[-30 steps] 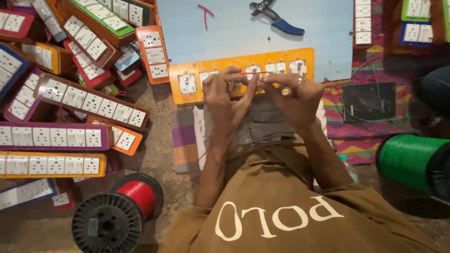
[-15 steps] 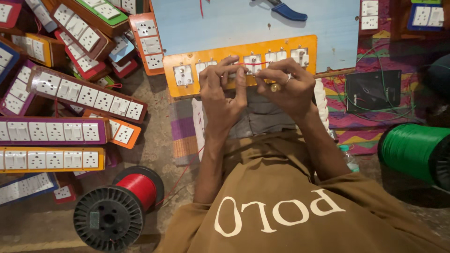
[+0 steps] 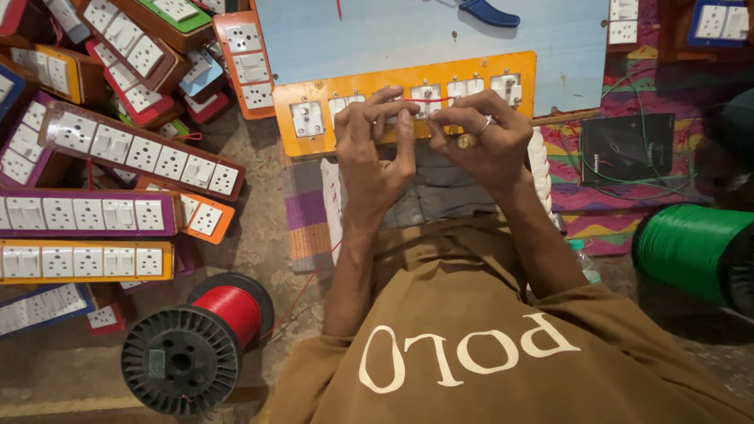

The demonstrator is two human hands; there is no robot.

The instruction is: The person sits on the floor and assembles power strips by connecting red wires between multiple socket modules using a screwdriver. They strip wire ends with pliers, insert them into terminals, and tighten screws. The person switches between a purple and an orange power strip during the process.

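The left hand point(image 3: 375, 153) has its fingers curled in, thumb and forefinger pressed together on a thin red wire point(image 3: 428, 100) that runs sideways between the two hands. The right hand point(image 3: 481, 140), wearing rings on two fingers, is likewise closed, its fingertips pinching the same red wire at the other end. Both hands rest against the near edge of a long orange switch-and-socket panel point(image 3: 314, 145), which lies flat with its row of white fittings facing up; the wire sits just above those fittings, directly beyond the knuckles.

Beyond the hands, under the far edge of the orange panel, lies a pale blue board point(image 3: 393, 39), and on it, further away, a blue-handled tool point(image 3: 488, 13), only partly in view. To the left of the left hand is a heap of similar panels in purple, orange, red and green frames point(image 3: 102, 188), stacked and overlapping on the floor. Near the left elbow stands a black plastic spool wound with red wire point(image 3: 196, 341). To the right of the right forearm lies a large spool of green wire point(image 3: 691, 251), and beyond it a flat black box point(image 3: 628, 149) on a patterned, brightly coloured mat point(image 3: 597, 204). The person wears a brown shirt point(image 3: 487, 353).
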